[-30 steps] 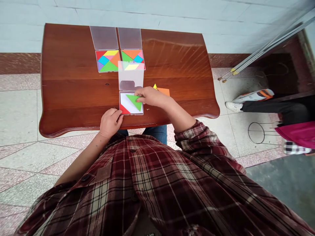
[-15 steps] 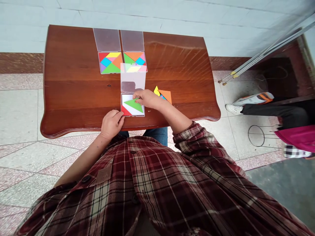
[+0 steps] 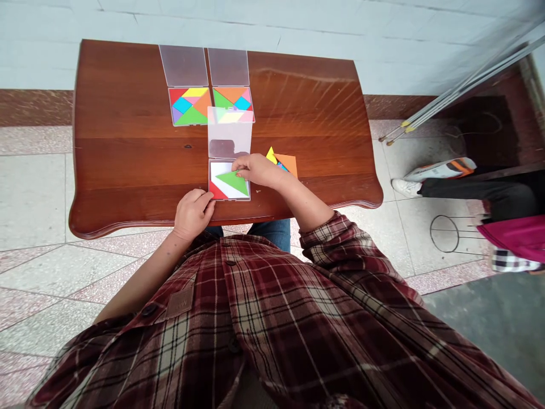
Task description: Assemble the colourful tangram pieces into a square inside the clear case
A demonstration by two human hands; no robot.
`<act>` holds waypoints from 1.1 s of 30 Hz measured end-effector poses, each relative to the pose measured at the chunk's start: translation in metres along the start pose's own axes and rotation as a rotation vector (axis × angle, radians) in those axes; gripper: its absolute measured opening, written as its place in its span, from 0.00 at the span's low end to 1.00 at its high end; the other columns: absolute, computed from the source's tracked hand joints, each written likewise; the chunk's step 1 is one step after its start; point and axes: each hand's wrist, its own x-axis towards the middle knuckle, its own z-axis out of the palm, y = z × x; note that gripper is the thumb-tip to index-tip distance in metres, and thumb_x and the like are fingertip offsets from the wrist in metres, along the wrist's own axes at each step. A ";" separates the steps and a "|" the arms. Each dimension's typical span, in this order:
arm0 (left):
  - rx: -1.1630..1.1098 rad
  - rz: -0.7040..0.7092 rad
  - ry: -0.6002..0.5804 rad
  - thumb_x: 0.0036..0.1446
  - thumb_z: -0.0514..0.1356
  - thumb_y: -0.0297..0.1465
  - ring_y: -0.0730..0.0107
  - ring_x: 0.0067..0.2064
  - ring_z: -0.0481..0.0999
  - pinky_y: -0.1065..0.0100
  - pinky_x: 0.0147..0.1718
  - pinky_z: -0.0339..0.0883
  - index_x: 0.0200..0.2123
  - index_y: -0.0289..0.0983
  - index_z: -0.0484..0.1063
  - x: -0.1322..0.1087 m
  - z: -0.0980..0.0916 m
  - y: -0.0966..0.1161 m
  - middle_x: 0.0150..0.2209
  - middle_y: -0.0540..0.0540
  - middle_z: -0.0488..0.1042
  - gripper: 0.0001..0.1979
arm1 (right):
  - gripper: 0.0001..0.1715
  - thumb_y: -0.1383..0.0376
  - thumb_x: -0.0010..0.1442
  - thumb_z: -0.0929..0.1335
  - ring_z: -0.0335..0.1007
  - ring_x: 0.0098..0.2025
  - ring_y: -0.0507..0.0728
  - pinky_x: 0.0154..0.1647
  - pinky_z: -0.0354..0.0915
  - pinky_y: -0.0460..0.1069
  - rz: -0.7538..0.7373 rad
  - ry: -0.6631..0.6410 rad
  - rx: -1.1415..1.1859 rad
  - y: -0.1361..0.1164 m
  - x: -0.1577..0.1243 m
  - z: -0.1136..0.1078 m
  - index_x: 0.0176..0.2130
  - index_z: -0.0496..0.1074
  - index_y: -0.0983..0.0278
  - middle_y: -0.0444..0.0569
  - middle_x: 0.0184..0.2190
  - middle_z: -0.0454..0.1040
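Observation:
An open tangram case (image 3: 230,199) lies near the front edge of the table, its clear lid (image 3: 230,133) folded back away from me. A red triangle (image 3: 217,191) sits in its near left corner, on the white base. My right hand (image 3: 255,169) pinches a large green triangle (image 3: 235,183) by its upper edge, over the right side of the case. My left hand (image 3: 193,211) grips the case's near left corner, its fingertips at the red triangle. Right of the case, partly behind my right wrist, lie loose tangram pieces: a yellow one (image 3: 271,154), an orange one (image 3: 288,163) and blue ones.
Two filled tangram cases, one on the left (image 3: 191,107) and one on the right (image 3: 232,102), stand open farther back; the front lid overlaps the right one. The wooden table (image 3: 128,165) meets a pale wall. A seated person's leg (image 3: 460,190) is off to the right.
My right hand has shifted slightly right with the green triangle, whose left tip moved a little right and down. The left hand stays at the case corner.

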 end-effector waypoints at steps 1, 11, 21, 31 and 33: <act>0.004 0.003 0.001 0.66 0.52 0.33 0.60 0.38 0.72 0.61 0.39 0.68 0.41 0.37 0.77 0.000 0.000 0.000 0.35 0.43 0.73 0.13 | 0.08 0.74 0.58 0.67 0.62 0.30 0.50 0.38 0.58 0.47 -0.018 0.014 0.044 0.002 0.002 0.000 0.38 0.74 0.66 0.41 0.27 0.68; -0.007 -0.023 -0.026 0.66 0.52 0.33 0.59 0.39 0.72 0.59 0.40 0.69 0.42 0.37 0.77 0.000 0.000 0.000 0.36 0.42 0.74 0.14 | 0.04 0.72 0.59 0.67 0.60 0.26 0.47 0.31 0.60 0.45 -0.069 0.022 0.303 0.007 0.007 -0.001 0.35 0.70 0.64 0.39 0.24 0.65; 0.021 0.009 0.004 0.66 0.53 0.32 0.59 0.39 0.73 0.61 0.40 0.69 0.42 0.35 0.77 -0.001 0.001 -0.001 0.36 0.41 0.75 0.13 | 0.04 0.71 0.59 0.65 0.62 0.38 0.54 0.43 0.60 0.51 -0.198 0.351 -0.095 -0.014 -0.014 0.007 0.33 0.66 0.62 0.45 0.32 0.68; 0.014 0.000 0.004 0.66 0.53 0.32 0.60 0.39 0.73 0.61 0.40 0.68 0.42 0.36 0.77 0.001 0.000 0.001 0.36 0.42 0.74 0.13 | 0.06 0.66 0.59 0.68 0.62 0.30 0.49 0.33 0.63 0.46 -0.087 0.311 0.298 0.003 -0.002 -0.003 0.31 0.65 0.61 0.40 0.26 0.65; 0.012 -0.002 0.001 0.66 0.52 0.32 0.60 0.38 0.72 0.61 0.39 0.68 0.41 0.37 0.77 0.001 0.000 0.001 0.36 0.42 0.74 0.13 | 0.07 0.66 0.59 0.68 0.63 0.28 0.48 0.30 0.64 0.44 -0.010 0.334 0.416 0.007 0.003 -0.003 0.31 0.64 0.61 0.39 0.25 0.64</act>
